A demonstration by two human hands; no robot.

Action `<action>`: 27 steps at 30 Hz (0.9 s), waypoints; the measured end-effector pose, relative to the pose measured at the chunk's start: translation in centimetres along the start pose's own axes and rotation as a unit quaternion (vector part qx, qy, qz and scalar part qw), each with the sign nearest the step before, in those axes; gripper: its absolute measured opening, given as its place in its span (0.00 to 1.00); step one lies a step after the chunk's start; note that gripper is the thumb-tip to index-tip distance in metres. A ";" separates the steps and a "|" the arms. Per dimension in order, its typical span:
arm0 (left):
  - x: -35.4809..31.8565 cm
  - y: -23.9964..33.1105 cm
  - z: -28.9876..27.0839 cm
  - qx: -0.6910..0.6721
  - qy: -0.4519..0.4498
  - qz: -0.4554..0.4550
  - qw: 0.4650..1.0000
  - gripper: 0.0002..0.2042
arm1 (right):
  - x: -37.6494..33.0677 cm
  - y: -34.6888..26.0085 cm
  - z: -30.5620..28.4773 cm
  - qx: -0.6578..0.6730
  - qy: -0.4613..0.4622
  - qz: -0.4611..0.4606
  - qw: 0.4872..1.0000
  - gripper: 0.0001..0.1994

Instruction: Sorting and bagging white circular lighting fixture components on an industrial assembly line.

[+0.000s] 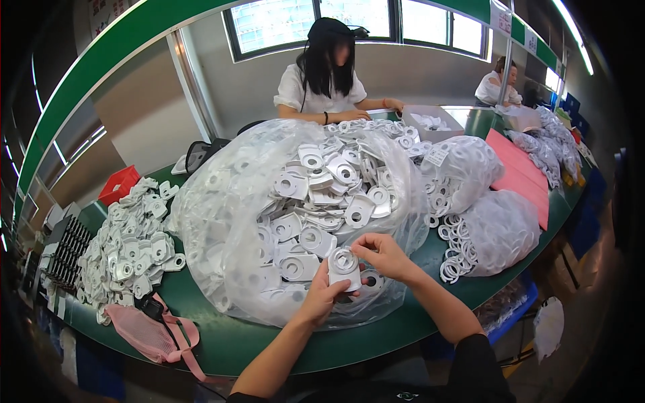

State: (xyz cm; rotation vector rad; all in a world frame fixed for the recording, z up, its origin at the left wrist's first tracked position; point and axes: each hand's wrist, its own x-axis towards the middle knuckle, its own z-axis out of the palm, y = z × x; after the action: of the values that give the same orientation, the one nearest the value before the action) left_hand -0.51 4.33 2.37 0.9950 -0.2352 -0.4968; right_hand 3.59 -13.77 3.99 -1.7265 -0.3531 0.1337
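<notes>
Thumbs matter here: your left hand (pixel 321 295) pinches the white plastic plate (pixel 344 266) from below, just above the open bag (pixel 222 221). Your right hand (pixel 384 255) grips its top edge, so keep the ring pressed flat.

- White plastic parts (pixel 316 201) in a clear bag (pixel 215 221)
- Green table (pixel 376 336)
- Far left, red box (pixel 118 184)
- Near left, pink mesh bag (pixel 144 334)
- Right, pink sheets (pixel 521 176)

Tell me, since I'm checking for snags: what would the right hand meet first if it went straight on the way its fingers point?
The right hand points left, at the white plastic part it already pinches with the left hand; beyond that, probably the clear bag of parts.
</notes>
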 end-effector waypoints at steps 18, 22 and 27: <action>0.0 0.3 0.0 0.001 -0.019 -0.016 1.000 0.19 | -1.6 0.2 1.7 0.032 0.105 -0.013 0.994 0.08; 0.0 0.2 0.1 0.000 -0.010 -0.008 1.000 0.19 | -1.7 0.4 1.8 0.028 0.120 -0.037 0.992 0.09; 0.1 0.2 0.1 0.012 -0.001 0.000 1.000 0.19 | -2.0 -0.3 1.3 0.015 0.096 -0.059 0.994 0.08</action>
State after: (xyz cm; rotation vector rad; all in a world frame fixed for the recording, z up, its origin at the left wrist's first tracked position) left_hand -0.40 4.25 2.62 1.0187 -0.2434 -0.4956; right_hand 1.30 -13.12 3.83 -1.6691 -0.3081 -0.1119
